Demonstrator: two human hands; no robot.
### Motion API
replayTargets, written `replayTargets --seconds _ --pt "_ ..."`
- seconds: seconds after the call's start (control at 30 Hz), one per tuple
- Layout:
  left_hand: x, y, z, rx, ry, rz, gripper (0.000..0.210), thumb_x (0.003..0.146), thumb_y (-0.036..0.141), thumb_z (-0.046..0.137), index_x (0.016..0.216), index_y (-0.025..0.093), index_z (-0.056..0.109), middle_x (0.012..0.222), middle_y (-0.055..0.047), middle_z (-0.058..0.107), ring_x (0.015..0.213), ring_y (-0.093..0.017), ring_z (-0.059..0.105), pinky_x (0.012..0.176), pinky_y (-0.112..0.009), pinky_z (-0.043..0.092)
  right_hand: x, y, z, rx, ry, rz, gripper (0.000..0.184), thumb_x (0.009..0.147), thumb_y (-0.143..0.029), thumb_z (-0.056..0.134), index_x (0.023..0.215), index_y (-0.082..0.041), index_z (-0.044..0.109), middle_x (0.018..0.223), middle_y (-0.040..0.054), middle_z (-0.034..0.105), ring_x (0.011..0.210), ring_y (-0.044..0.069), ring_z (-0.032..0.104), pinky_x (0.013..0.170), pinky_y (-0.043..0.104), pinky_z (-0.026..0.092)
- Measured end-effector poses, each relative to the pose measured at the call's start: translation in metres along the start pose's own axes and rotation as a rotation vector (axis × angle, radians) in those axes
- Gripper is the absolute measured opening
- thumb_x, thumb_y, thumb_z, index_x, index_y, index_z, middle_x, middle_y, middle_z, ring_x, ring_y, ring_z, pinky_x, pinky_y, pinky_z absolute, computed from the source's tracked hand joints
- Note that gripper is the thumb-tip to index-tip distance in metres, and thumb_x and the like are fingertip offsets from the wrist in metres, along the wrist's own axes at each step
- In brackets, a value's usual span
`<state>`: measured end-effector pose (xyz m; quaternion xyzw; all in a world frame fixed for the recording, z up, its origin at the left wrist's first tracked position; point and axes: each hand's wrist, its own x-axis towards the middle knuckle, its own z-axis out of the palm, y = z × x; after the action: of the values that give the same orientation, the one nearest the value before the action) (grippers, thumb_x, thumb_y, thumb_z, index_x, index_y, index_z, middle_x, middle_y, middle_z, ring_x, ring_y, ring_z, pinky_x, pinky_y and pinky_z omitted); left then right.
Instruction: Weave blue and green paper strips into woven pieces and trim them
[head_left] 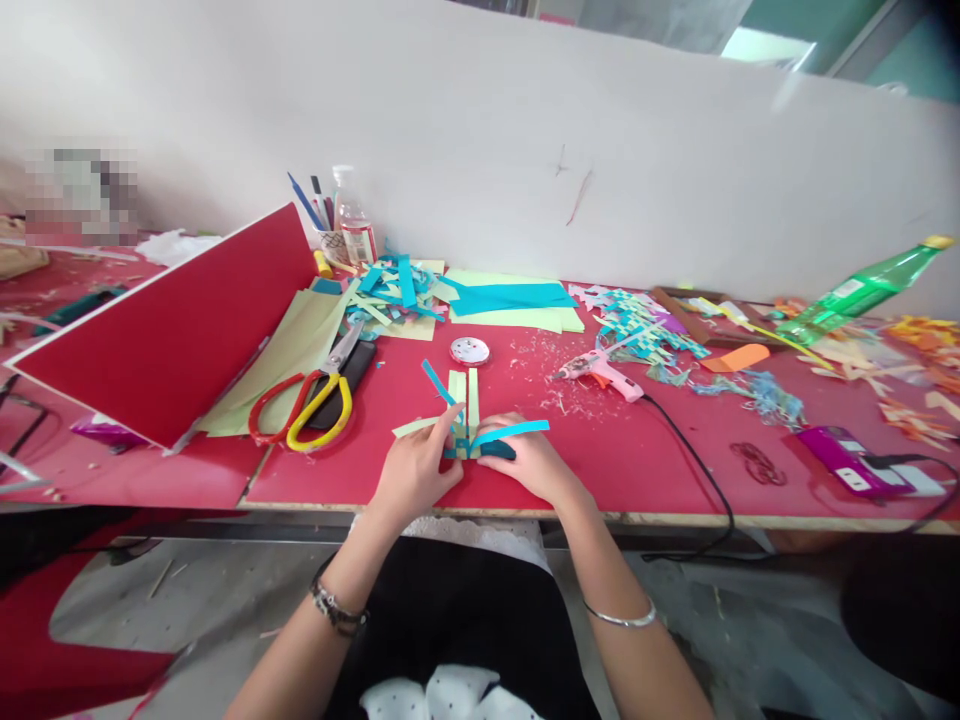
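Observation:
Near the table's front edge, a small weave of blue and pale yellow paper strips [463, 442] lies between my hands, with loose strip ends sticking out upward and to both sides. My left hand [414, 468] grips its left side, thumb and fingers closed on the strips. From the other side, my right hand [526, 464] pinches the right edge, and a blue strip crosses over its fingers. Some fingertips and part of the weave are hidden. Just beyond stands a small round white-topped lid or tin [470, 351].
Scissors [330, 395] with red and yellow handles lie left, by a leaning red board [180, 330]. A pink glue gun [604, 375] with a trailing black cord lies right. Behind are strip piles [397, 295], a plastic bottle [352, 215] and a tilted green bottle [862, 290].

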<state>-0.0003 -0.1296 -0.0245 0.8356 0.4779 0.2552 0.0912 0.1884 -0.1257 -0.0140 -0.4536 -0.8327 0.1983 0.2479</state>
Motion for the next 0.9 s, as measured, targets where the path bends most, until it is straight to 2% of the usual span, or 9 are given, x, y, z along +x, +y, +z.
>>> replayTargets --seconds 0.17,0.4,0.6,0.77,0.9 --pt "0.0012 0.0 -0.0009 -0.018 0.017 0.035 0.063 0.068 0.016 0.05 0.128 0.019 0.03 0.082 -0.002 0.058 0.08 -0.019 0.053 0.08 -0.033 0.042 0.0018 0.0004 -0.0003 -0.009 -0.012 -0.007 0.016 0.077 -0.028 0.056 0.093 -0.023 0.056 0.103 0.0032 0.058 0.1 0.019 0.052 0.086 0.035 0.041" --pt "0.001 0.0011 -0.001 -0.012 0.012 0.023 0.06 0.07 0.017 0.049 0.127 0.019 0.031 0.083 -0.002 0.058 0.08 -0.018 0.053 0.079 -0.033 0.042 0.0015 -0.0009 0.0006 -0.045 0.017 -0.028 0.021 0.077 -0.028 0.056 0.097 -0.024 0.057 0.111 0.0036 0.055 0.106 0.019 0.048 0.09 0.033 0.039" --pt "0.0001 0.0015 -0.0007 -0.06 0.041 0.002 0.06 0.07 0.016 0.051 0.126 0.019 0.028 0.085 -0.002 0.057 0.082 -0.018 0.053 0.079 -0.033 0.042 0.0013 -0.0012 0.0 -0.113 0.042 0.009 0.026 0.075 -0.032 0.059 0.1 -0.024 0.056 0.11 0.0045 0.055 0.106 0.021 0.047 0.09 0.039 0.037" --pt "-0.0009 0.0027 -0.0015 -0.048 0.078 -0.047 0.047 0.07 0.02 0.053 0.114 0.016 0.038 0.1 -0.007 0.052 0.095 -0.021 0.049 0.082 -0.033 0.042 0.0015 -0.0015 -0.0012 -0.099 0.019 -0.008 0.022 0.076 -0.031 0.057 0.098 -0.024 0.057 0.108 0.0037 0.056 0.103 0.02 0.048 0.089 0.037 0.038" --pt "0.0001 0.0027 -0.0011 -0.012 0.032 -0.075 0.034 0.072 0.022 0.053 0.105 0.018 0.046 0.099 -0.007 0.052 0.094 -0.022 0.049 0.081 -0.035 0.043 -0.0007 -0.0011 0.0015 -0.093 0.0 0.047 0.023 0.078 -0.035 0.055 0.098 -0.025 0.057 0.098 0.0018 0.061 0.094 0.019 0.052 0.084 0.035 0.04"
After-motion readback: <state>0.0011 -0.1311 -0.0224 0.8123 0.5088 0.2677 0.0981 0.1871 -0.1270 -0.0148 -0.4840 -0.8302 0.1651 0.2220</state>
